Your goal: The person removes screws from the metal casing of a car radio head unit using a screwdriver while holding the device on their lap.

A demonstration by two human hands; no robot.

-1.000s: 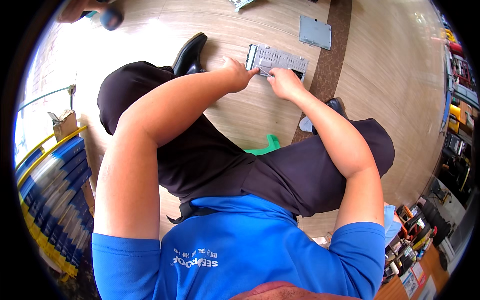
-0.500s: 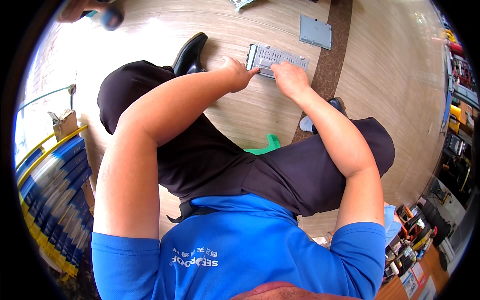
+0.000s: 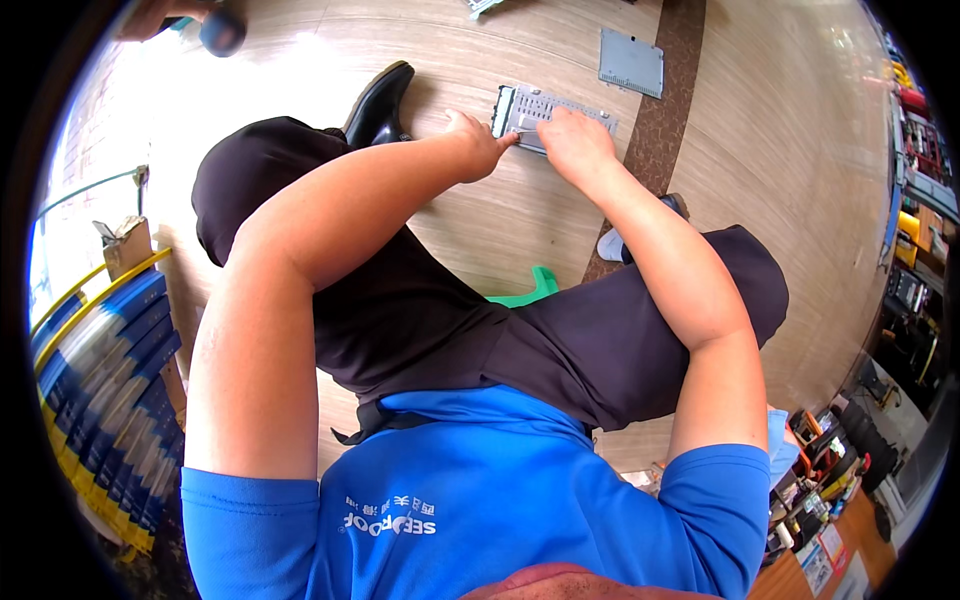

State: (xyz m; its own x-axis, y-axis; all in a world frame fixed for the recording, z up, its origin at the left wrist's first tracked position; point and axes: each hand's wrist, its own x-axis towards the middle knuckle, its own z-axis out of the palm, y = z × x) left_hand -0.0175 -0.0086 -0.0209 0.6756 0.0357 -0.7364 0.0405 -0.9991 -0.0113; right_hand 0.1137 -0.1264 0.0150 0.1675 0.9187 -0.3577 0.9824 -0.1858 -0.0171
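A flat grey metal case point(image 3: 565, 104) with rows of slots lies on the floor in front of me. A dark strip edges its left end. My left hand point(image 3: 478, 148) is at the case's near left corner, its fingers apart and the index finger stretched out to touch the case. Over the near middle of the case, my right hand point(image 3: 580, 145) is closed, with its fingertips bent down toward the slotted face. Something thin seems to show between the two hands, but what my right fingers hold is hidden.
A grey flat cover plate point(image 3: 631, 63) lies beyond the case to the right. Between my legs is a green plastic piece point(image 3: 530, 290). Blue boxes point(image 3: 110, 370) stand in a yellow rack at left; tools point(image 3: 830, 450) crowd the lower right.
My right hand has shifted slightly left and farther away over the case, its fingers more bunched. The left hand stays nearly in place at the corner.
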